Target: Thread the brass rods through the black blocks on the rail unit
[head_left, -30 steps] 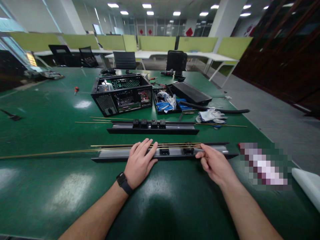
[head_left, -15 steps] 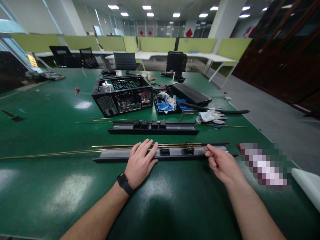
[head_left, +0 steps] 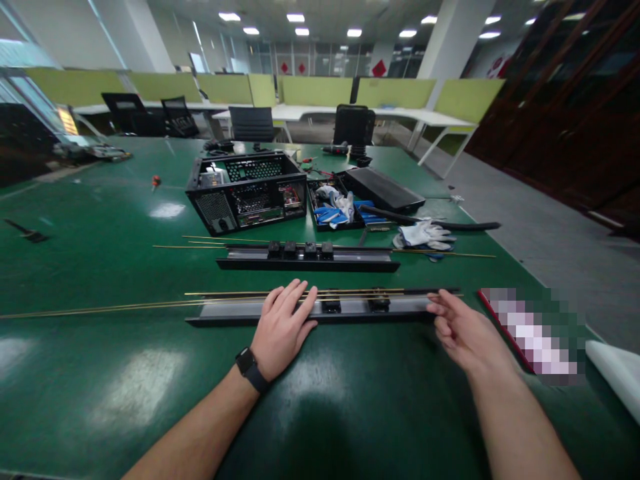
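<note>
A long black channel with a grey inner floor (head_left: 217,309) lies across the table in front of me. Two black blocks (head_left: 331,302) sit inside it, right of my left hand. Thin brass rods (head_left: 115,309) run lengthwise over the channel and stick out far past its left end. My left hand (head_left: 283,320) rests across the channel and rods, palm down with fingers extended. Near the channel's right end, my right hand (head_left: 463,333) pinches a brass rod between thumb and fingertips; a rod end shows just beyond those fingers.
Behind lies a similar channel (head_left: 305,265) with several black blocks and brass rods. Further back are an open black computer case (head_left: 215,207), a tray with gloves (head_left: 335,213), a white glove (head_left: 425,233) and a black tube (head_left: 465,225). A blurred red-edged item (head_left: 505,333) lies at right.
My right hand has moved a little to the right along the channel, and a rod end now shows past its fingers. My left hand stays in place.
</note>
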